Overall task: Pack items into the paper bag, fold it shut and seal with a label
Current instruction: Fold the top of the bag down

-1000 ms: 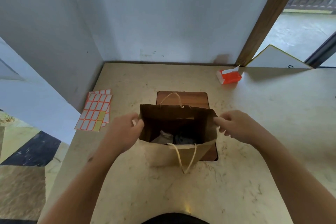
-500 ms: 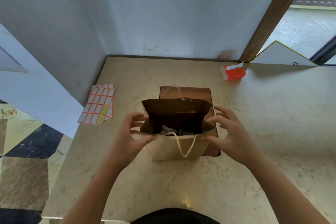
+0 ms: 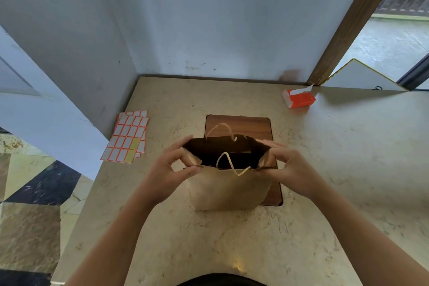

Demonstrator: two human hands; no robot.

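paper bag (image 3: 228, 189) upright on wooden board (image 3: 243, 126), counter (image 3: 325, 169) centre, mouth open | left hand (image 3: 168, 173) pinches left rim | right hand (image 3: 293, 170) pinches right rim | label sheets (image 3: 127, 138) at left edge | orange box (image 3: 299, 98) near far right corner

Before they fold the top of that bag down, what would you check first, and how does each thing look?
1. Both hands on the rim: ok. The left hand and right hand pinch the side edges of the paper bag.
2. Bag upright: ok, standing on the wooden board.
3. Contents below the fold line: cannot tell, the inside is dark.
4. Near handle clear of the fold: not ok, it loops over the opening.
5. Labels within reach: ok, the label sheets lie on the table to the left.
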